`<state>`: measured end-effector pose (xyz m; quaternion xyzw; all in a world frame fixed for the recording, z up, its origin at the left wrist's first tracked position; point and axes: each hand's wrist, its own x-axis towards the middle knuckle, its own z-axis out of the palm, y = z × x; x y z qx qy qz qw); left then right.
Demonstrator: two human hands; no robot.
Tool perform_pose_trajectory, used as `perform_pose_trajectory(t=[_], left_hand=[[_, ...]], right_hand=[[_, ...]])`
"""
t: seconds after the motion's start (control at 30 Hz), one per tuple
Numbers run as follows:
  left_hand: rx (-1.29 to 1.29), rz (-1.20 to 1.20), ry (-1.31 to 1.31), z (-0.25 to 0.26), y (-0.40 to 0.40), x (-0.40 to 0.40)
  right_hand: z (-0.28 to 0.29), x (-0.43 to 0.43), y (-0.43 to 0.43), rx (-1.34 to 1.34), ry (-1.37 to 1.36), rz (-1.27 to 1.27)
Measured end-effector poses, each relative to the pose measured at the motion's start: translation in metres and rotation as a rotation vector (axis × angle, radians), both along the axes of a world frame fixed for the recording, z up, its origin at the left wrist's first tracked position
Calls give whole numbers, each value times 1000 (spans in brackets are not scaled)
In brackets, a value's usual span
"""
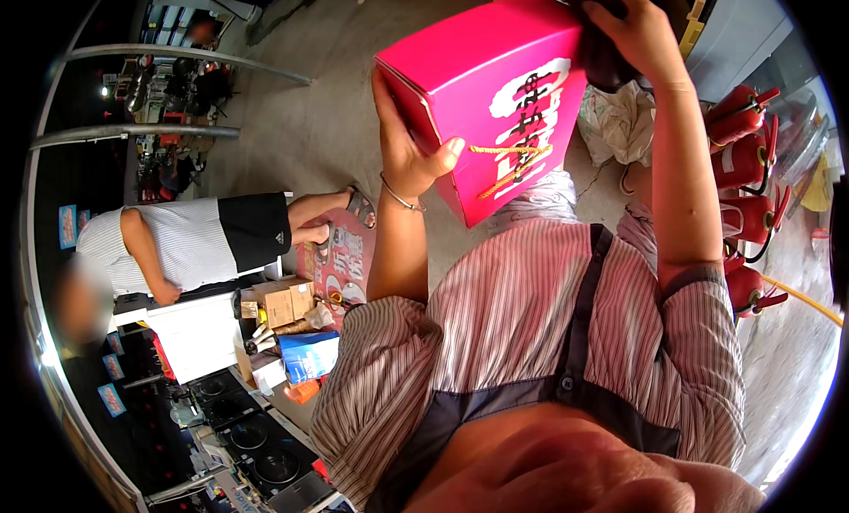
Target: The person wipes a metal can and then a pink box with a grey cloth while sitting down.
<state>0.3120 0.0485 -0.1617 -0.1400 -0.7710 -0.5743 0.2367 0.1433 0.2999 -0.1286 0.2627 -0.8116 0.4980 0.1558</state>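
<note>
A bright pink cardboard gift box (504, 108) with white and black lettering is held up tilted in front of my chest. Yellow twisted cord handles (514, 161) lie against its printed face. My left hand (411, 148) grips the box's left end, thumb on the printed face and fingers around the far side. At the opposite end, my right hand (637, 35) grasps a dark, soft-looking object (603, 58) pressed close to the box. What that object is cannot be made out, and some right fingertips are hidden.
Several red fire extinguishers (736, 165) stand on my right, near a white woven sack (617, 121). To the left, a person (172, 241) stands by a white counter (195, 334). Cardboard boxes (282, 304), a blue bag (308, 355) and black cooktops (249, 433) are beyond my left elbow.
</note>
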Motion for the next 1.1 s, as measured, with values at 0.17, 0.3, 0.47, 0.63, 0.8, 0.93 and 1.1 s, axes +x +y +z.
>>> perform_pose_trajectory(t=[0.17,0.3,0.47,0.63,0.8,0.93,1.1], left_hand=[[80,-14,-43,4,13,2],[-249,-34,1,4,1,2],[56,-81,-70,-6,3,8],[-10,-69,19,0,-2,2],[-67,-3,-41,-16,3,8],[-99,67,-50,-39,-4,23],[181,217,-51,-58,-19,26]], right_hand=[[45,35,-22,-188,426,222],[74,75,-55,98,396,652],[49,24,-71,211,321,541],[-9,-44,-29,321,190,137],[-34,-40,-3,-501,-675,352],[-155,-91,19,-722,-567,604],[-100,-12,-13,-1110,-518,-17]])
